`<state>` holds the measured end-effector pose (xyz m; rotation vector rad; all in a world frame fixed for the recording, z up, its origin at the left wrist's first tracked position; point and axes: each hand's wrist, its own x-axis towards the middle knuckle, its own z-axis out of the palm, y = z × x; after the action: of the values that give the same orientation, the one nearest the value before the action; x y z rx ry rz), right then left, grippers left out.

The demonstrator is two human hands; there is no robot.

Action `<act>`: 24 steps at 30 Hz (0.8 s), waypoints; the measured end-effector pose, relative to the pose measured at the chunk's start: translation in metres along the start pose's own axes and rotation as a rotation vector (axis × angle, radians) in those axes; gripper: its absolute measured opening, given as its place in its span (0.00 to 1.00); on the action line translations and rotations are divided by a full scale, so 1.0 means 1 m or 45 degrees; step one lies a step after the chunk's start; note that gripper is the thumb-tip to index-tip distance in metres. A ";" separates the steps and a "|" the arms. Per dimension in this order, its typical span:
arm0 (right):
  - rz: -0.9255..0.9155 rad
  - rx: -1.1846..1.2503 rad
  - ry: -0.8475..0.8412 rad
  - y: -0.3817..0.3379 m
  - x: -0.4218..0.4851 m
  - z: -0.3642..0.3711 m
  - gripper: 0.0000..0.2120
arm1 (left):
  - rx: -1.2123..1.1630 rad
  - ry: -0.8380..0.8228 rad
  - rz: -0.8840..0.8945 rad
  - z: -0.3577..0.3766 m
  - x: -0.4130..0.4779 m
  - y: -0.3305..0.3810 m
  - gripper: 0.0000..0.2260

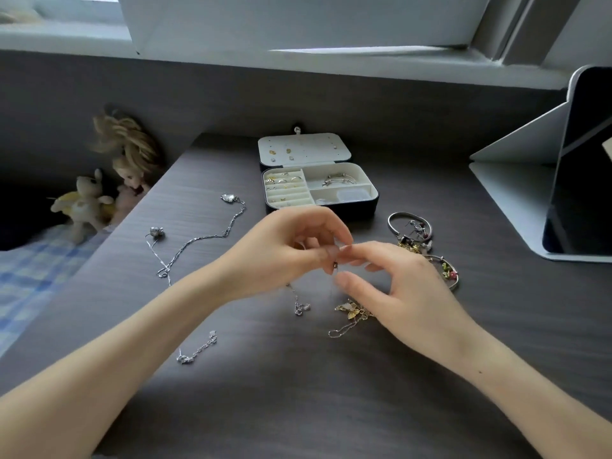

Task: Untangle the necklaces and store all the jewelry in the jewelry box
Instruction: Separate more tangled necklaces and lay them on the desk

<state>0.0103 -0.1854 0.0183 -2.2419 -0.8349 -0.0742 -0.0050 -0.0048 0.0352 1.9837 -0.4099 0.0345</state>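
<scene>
Jewelry lies scattered on a dark wood-grain tabletop (298,409), as I see it through the head camera. At the centre, the left grip (291,246) has its fingers curled and pinches a fine silver chain (300,308) near a small dark bead. The chain hangs down to a little pendant that rests on the tabletop. The right grip (397,286) meets it from the right, with forefinger and thumb pinching the same stretch of chain.

Just beyond both grips sits the jewelry box (374,193), its lid open and tilted back. Rings fill its left slots and bangles lie in its far right compartment. A gold leaf necklace (352,309) lies just beside the right grip, on the near side. To the left, a long silver necklace (198,240) snakes across the tabletop, and a short silver chain (198,351) lies nearer to me. Right of the grips is a pile of bangles (410,226). At far right stands a tablet (579,160). Off the tabletop at far left are a doll (132,160) and a plush toy (86,200).
</scene>
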 end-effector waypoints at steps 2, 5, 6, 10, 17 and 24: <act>0.018 0.132 0.006 -0.005 0.004 0.001 0.12 | -0.122 0.018 -0.024 -0.004 -0.002 0.007 0.06; 0.081 0.444 -0.007 -0.016 0.009 -0.008 0.07 | -0.164 0.002 -0.063 -0.016 -0.012 0.015 0.06; 0.106 0.569 -0.004 -0.020 0.010 -0.013 0.07 | -0.158 -0.013 -0.085 -0.022 -0.017 0.016 0.06; 0.205 0.808 0.139 -0.024 0.022 -0.029 0.10 | -0.132 0.098 -0.258 -0.057 -0.035 0.011 0.05; 0.393 0.149 0.123 -0.007 0.033 -0.014 0.09 | 0.174 0.223 -0.545 -0.093 -0.057 -0.008 0.07; 0.197 -0.479 -0.030 0.009 0.032 0.004 0.08 | 0.965 0.032 -0.614 -0.081 -0.034 -0.024 0.05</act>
<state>0.0402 -0.1697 0.0190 -2.6576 -0.7008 -0.1424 -0.0173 0.0850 0.0423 2.7782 0.1431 -0.1060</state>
